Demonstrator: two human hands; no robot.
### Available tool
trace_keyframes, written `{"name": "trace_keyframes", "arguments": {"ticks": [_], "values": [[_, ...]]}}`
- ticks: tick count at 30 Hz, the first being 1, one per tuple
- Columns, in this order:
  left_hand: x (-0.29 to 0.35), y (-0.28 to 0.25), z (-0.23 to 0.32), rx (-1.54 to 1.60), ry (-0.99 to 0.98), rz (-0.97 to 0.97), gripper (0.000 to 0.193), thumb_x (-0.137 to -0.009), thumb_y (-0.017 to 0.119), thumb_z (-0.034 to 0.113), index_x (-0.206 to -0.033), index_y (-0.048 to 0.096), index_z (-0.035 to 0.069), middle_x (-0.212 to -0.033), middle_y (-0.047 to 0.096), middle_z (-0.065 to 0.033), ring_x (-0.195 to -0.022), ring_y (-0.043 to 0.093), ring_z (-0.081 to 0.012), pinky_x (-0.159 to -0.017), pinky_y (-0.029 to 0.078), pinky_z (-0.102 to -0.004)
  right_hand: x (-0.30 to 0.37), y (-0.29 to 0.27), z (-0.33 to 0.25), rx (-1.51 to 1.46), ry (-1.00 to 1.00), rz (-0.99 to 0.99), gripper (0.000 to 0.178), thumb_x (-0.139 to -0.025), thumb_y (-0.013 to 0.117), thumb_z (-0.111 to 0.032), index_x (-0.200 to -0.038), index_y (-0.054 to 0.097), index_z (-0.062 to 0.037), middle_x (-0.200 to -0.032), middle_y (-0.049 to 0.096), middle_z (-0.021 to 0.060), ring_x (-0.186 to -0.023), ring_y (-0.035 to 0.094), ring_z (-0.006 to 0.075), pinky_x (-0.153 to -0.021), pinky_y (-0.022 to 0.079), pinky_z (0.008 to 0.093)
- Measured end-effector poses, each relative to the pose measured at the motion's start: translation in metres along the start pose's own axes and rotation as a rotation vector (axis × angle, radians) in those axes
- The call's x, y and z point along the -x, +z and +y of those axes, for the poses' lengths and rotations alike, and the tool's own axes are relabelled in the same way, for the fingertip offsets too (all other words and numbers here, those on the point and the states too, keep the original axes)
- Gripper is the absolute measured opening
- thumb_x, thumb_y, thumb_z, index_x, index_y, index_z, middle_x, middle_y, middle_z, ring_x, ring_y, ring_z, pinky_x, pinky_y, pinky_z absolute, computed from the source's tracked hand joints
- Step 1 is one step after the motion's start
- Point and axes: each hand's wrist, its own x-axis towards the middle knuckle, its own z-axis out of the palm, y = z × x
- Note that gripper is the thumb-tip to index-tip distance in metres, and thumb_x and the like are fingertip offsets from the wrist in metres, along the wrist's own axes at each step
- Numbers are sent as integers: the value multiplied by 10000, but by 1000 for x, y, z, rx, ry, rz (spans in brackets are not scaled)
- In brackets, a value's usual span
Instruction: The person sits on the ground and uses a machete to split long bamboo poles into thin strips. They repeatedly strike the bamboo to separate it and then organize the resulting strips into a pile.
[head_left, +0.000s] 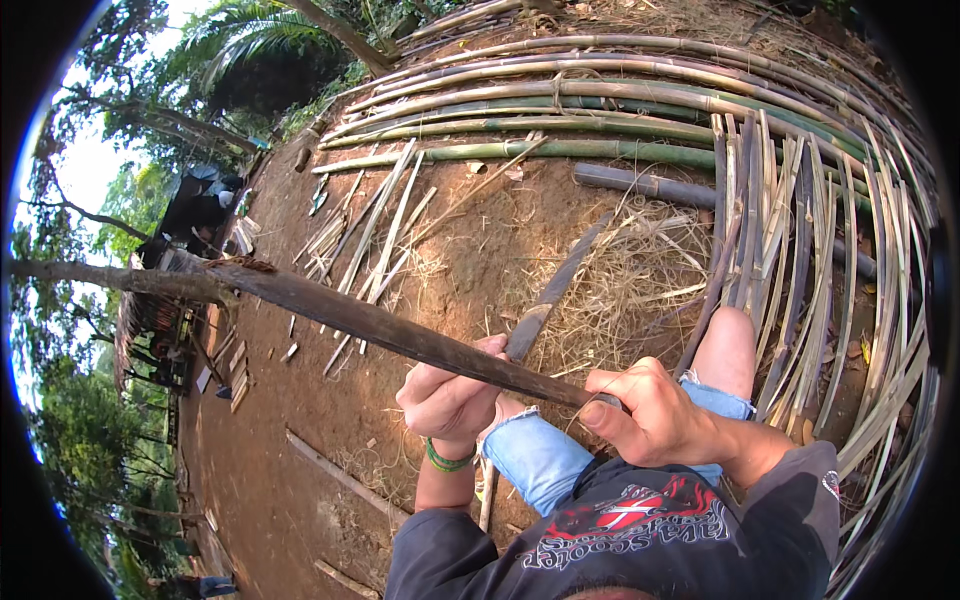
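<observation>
A long dark wooden pole (380, 335) slants across the view from the upper left to between my hands. My left hand (450, 400), with a green band at its wrist, closes round it a little way from the near end. At that end my right hand (645, 410) is curled tight, its thumb beside a small greyish rounded part that I cannot make out. Beyond the pole, close to my left fingers, lies a dark grey flat strip (560, 290) pointing away from me. Whether it touches my left hand is hidden.
Thin pale shavings (640, 260) litter the soil ahead. Several long bamboo poles (560, 125) lie across the far side. Split bamboo strips (800, 240) lean at the right, near my bare knee (725, 350). More slats (385, 230) lie left of centre. A tree trunk (130, 280) stands at the left.
</observation>
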Motion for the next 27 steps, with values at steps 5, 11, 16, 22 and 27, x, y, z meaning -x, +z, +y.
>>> {"name": "trace_keyframes", "arguments": {"ticks": [5,11,16,22,27], "values": [[-4,-4,3,5,2,-33,184,-667,790,-95,-821,716,-27,-849,700,-135,-684,701,-260,-647,629,-342,-7,0,35,38,236,131,516,-984,527,-413,-735,594,35,-533,505,231,-513,587,390,-487,423,434],[0,9,-5,111,-21,54,191,-661,784,-111,-829,721,-44,-811,711,-158,-732,699,-258,-677,644,-381,0,0,13,61,-50,39,455,-963,571,-374,-757,587,32,-541,479,194,-480,554,369,-463,413,408],[-3,9,0,125,-104,21,182,-683,776,-104,-850,729,-50,-826,713,-184,-745,697,-280,-677,643,-386,0,0,6,101,-85,29,455,-948,585,-385,-744,556,20,-551,464,171,-473,527,350,-463,414,407],[1,10,-7,313,-112,17,207,-690,758,-103,-890,703,-100,-899,702,-245,-820,700,-318,-733,636,-420,2,-3,4,111,-149,77,477,-933,605,-409,-726,549,17,-551,472,174,-465,526,362,-439,409,399],[1,9,-6,178,-58,-3,226,-729,775,-20,-897,655,-112,-909,690,-249,-785,688,-297,-726,641,-427,0,-8,1,232,-116,75,460,-919,656,-387,-706,535,2,-552,532,163,-464,569,348,-436,438,406]]}}
